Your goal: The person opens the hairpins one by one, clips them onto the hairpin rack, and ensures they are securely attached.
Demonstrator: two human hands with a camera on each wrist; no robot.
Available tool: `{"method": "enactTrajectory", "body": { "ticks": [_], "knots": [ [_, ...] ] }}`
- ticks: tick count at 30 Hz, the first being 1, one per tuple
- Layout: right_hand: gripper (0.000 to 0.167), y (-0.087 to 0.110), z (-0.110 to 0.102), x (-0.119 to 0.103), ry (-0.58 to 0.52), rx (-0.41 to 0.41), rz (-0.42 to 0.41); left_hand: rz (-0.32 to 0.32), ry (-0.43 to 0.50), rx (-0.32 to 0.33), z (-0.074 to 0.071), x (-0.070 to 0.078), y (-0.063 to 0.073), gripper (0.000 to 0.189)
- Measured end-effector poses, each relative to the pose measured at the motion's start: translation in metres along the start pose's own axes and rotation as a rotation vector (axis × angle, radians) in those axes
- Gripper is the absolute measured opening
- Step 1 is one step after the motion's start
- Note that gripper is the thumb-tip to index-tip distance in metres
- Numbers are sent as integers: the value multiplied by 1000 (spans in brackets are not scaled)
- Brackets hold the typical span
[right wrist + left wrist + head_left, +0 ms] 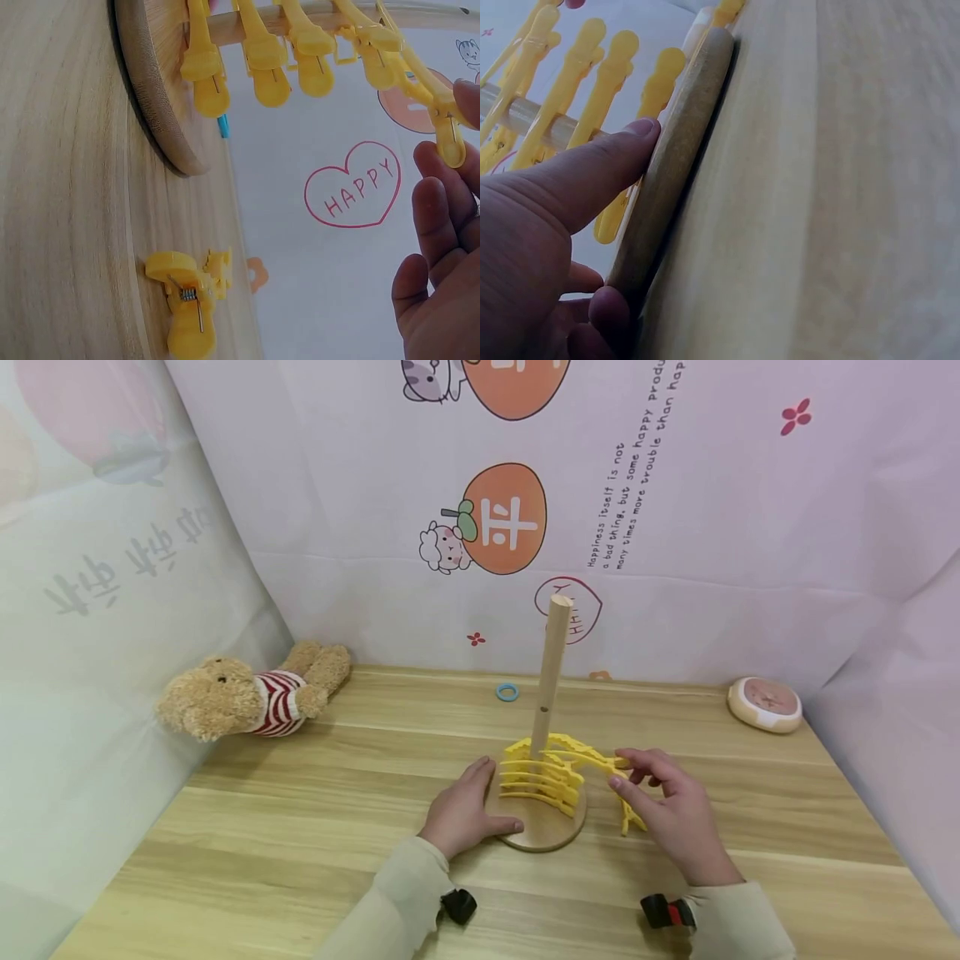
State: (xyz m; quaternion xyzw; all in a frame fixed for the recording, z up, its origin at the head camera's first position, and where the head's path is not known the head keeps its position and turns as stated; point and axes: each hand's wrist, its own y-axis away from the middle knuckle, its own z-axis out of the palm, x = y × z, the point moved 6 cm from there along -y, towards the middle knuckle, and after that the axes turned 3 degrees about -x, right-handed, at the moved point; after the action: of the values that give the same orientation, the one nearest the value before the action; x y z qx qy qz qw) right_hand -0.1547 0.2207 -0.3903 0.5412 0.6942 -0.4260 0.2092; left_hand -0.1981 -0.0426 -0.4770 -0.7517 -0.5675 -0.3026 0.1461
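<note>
A wooden stand has a round base and an upright post. Several yellow hair clips are stacked one above another around the lower post. My left hand holds the base at its left rim, the thumb lying along the edge. Between thumb and fingertips, my right hand pinches the handle end of the top hair clip, whose long jaws reach to the post. Below that hand, a loose yellow hair clip with a metal spring lies on the table to the right of the base.
Behind the stand lies a small blue ring. A teddy bear in a striped top rests at the back left, and a round cream device sits at the back right. Printed cloth walls in the wooden table.
</note>
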Motion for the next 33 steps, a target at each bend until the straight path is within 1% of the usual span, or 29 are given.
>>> {"method": "enactTrajectory", "body": {
  "ticks": [11,15,22,28,33],
  "knots": [
    [29,0,3,1,-14,12,12,-9,-47,-39,0,4,-1,105],
    [29,-1,5,0,-17,8,0,-8,-50,-44,-1,6,0,104],
    [29,-2,9,-4,-32,11,-11,-10,-40,-46,-1,8,1,104],
    [30,-2,15,-8,-45,-7,13,2,-58,-35,-2,9,1,104],
    [32,-3,16,-9,-58,7,12,-2,-68,-39,-2,9,1,104]
  ]
}}
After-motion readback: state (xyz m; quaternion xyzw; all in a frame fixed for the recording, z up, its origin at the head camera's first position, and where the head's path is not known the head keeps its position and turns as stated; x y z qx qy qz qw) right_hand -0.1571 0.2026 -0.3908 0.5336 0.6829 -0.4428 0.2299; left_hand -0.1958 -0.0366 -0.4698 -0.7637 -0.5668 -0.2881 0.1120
